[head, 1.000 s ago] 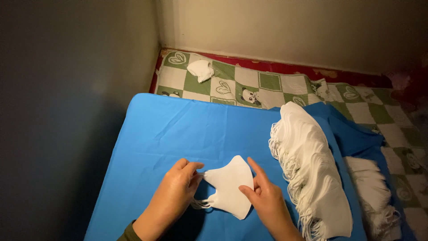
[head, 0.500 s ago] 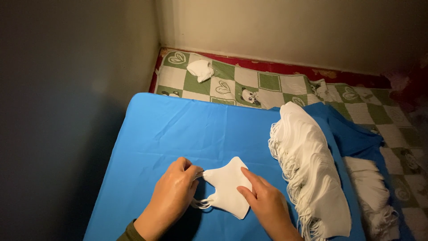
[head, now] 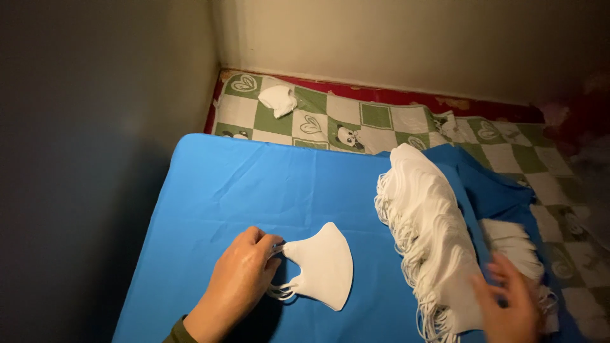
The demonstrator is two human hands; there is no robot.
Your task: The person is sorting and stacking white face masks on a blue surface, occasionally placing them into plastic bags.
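Blue table in dim corner. Left hand pinches folded white mask by ear loops, mask flat on cloth. Right hand blurred, fingers spread, at mask stack. Next: clean single pick.

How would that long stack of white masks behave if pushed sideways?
The mask stack already leans and fans out, so it would probably slide and splay rather than move as one. The masks look thin and light, likely floppy. The loose ear loops along its edge could snag the blue cloth.
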